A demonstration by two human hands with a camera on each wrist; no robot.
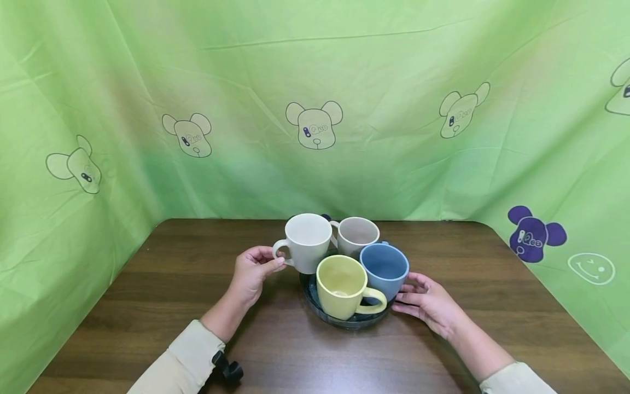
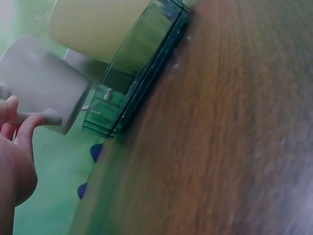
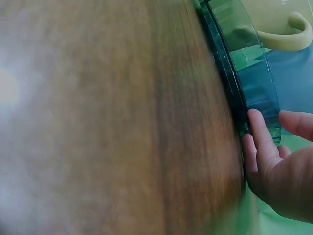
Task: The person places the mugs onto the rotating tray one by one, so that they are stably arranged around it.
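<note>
My left hand (image 1: 253,271) pinches the handle of a white mug (image 1: 309,246). That mug is raised at the tray's back left, its base about level with the rim in the left wrist view. A round dark-green glass tray (image 1: 351,324) bears a yellow mug (image 1: 339,287) at the front, a blue mug (image 1: 386,268) at the right and a greyish mug (image 1: 358,235) behind. My right hand (image 1: 430,303) rests its extended fingertips against the tray's right side. In the right wrist view the thumb (image 3: 296,122) lies by the tray wall, near the blue mug.
The tray stands on a brown wooden table (image 1: 197,284), towards its far edge. A green cloth (image 1: 384,65) with printed bear heads hangs around the back and sides. A black device (image 1: 228,369) is strapped at the left sleeve.
</note>
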